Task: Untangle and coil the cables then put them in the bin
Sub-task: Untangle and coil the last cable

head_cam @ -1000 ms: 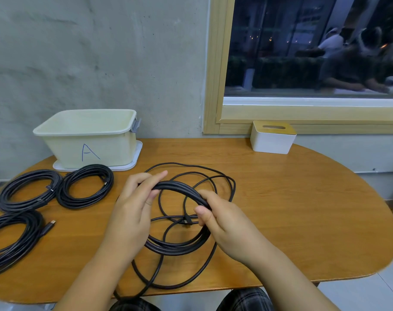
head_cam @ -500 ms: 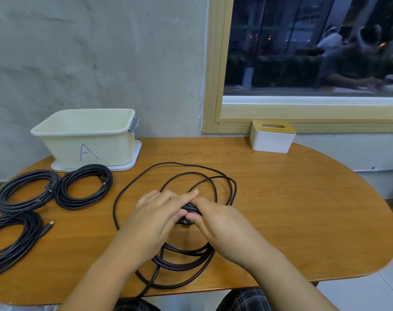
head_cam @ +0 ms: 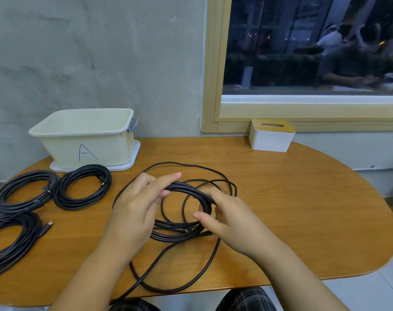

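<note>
Raised again: one cable (head_cam: 188, 189), three coils (head_cam: 83, 189).

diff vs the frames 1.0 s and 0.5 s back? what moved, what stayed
Half a second ago both hands were together, low over the cable near the table. Now they have parted: the left hand and right hand hold the coiled part of the black cable up, much as a second ago. Its loose loops shifted slightly. The three coiled cables on the left, the bin and the white box stayed.

The black coiled cable (head_cam: 9, 241) at lower left got cut off by the frame edge. The loose black cable (head_cam: 186, 230) ran under both hands, and its tail dropped below the round wooden table (head_cam: 303, 209) edge, out of sight.
</note>
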Demonstrator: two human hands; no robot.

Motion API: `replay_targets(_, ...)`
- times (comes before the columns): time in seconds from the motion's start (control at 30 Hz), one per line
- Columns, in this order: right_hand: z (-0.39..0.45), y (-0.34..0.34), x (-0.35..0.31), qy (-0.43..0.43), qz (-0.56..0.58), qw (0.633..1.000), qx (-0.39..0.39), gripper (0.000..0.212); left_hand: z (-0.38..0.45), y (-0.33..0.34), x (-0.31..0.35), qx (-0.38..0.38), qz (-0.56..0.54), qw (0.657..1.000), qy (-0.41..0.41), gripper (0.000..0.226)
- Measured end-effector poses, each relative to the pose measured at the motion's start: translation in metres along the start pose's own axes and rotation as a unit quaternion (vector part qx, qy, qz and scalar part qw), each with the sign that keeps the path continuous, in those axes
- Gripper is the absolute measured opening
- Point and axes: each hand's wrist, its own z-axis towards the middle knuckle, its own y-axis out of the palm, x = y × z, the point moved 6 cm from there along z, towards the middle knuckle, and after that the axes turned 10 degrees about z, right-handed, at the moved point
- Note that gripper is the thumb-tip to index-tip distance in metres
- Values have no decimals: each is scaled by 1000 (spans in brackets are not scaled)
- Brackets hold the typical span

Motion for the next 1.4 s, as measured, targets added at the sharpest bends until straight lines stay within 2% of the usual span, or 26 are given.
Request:
replay_targets(0.27,-2,6,3,18,40,999,0,24,-4,-2,-3,40,-57,995,-77,35)
replay_targets(0.37,-2,6,1,20,7,1000,9,21,-5,1,-5,21,-60,994,-92,36)
replay_targets(0.5,0,6,0,33,-46,998,8,25,-6,8,-11,-50,-65,991,-105,37)
replay_targets(0.67,3,10,-3,22,-128,991,-21,31,-5,16,-3,-142,18,989,-33,41)
replay_targets(0.73,3,14,-6,3,-165,986,-37,32,-4,20,4,-163,42,986,4,50)
replay_targets(0.8,2,16,-10,-15,-187,981,-39,34,-1,21,9,-167,60,984,24,50)
replay_targets(0.9,1,13,-10,-21,-179,983,-32,35,0,19,11,-158,50,986,31,47)
replay_targets(1.03,1,7,-10,-27,-119,993,2,34,-3,18,8,-125,-10,992,-14,44)
replay_targets(1.27,4,-9,-2,-4,2,999,34,33,8,0,9,-6,-66,995,-69,29)
replay_targets(1.4,4,-23,1,3,67,996,62,26,29,-12,8,52,-145,978,-141,27)
